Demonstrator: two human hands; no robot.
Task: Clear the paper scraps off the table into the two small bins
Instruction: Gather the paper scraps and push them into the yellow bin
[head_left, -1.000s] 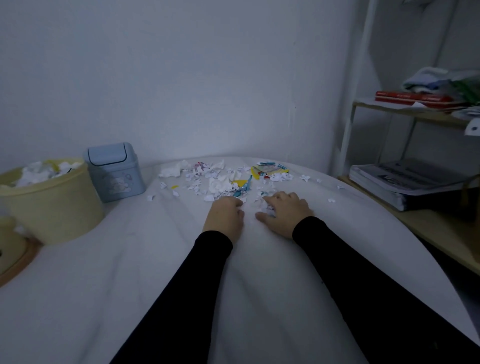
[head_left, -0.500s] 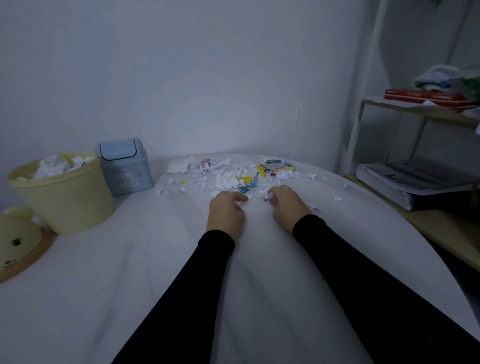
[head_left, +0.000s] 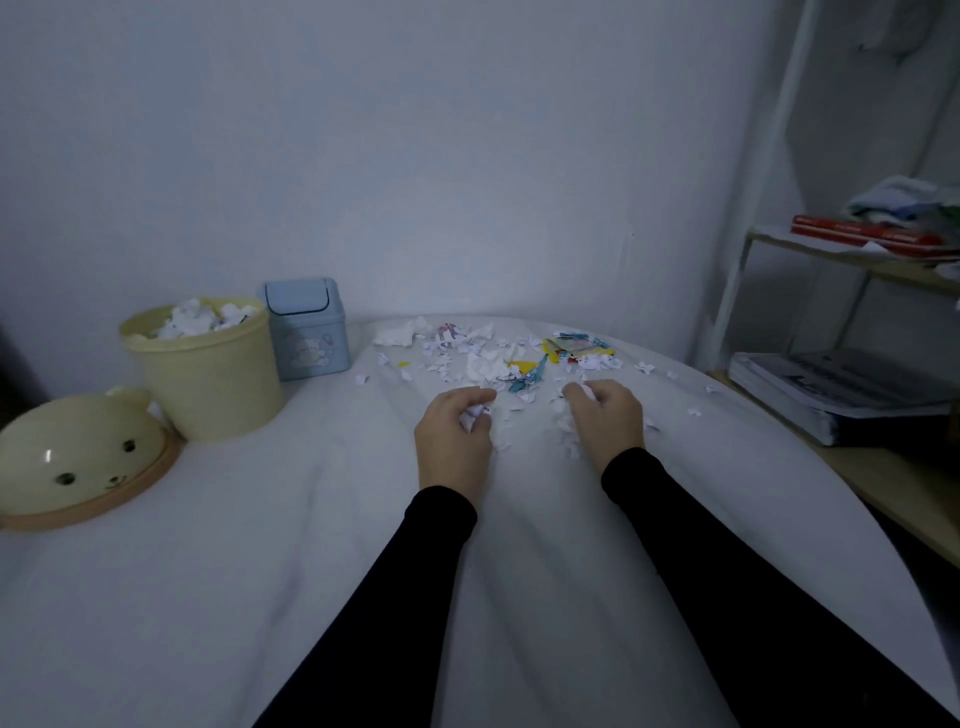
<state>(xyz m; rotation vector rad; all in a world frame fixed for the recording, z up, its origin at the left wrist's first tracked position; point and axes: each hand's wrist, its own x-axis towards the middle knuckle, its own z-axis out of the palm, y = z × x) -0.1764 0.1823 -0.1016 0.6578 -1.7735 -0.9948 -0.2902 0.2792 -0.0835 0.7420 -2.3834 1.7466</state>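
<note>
Left hand (head_left: 453, 436) down on the white cloth-covered tabletop (head_left: 260, 597), fingers curled around a small wad of white paper scraps (head_left: 475, 411). Right hand (head_left: 605, 418) just beside it to the right, fingers bent over more white bits, a pale piece pinched at the fingertips (head_left: 586, 391). Black sleeves (head_left: 727, 571) down both forearms.

Scattered heap of torn paper scraps (head_left: 483, 358), mostly white with yellow, blue and red bits, spread across the far middle of the tabletop, just beyond both hands; loose flecks trailing right toward the tabletop's edge and a few lying between and under the hands.

Round pale-yellow plastic bin (head_left: 205, 371) at far left, open-topped, heaped with white crumpled paper. Small light-blue square bin with a swing lid (head_left: 306, 327) right behind and touching its right side, against the wall. Cream dome-shaped lid with a bear face and tan rim (head_left: 78, 457) lying near the yellow bin, at the left edge.

Wooden shelf unit with white posts (head_left: 883, 467) to the right, with a stack of dark books or magazines (head_left: 841, 395) on the lower level and red books (head_left: 862, 231) on the upper.
</note>
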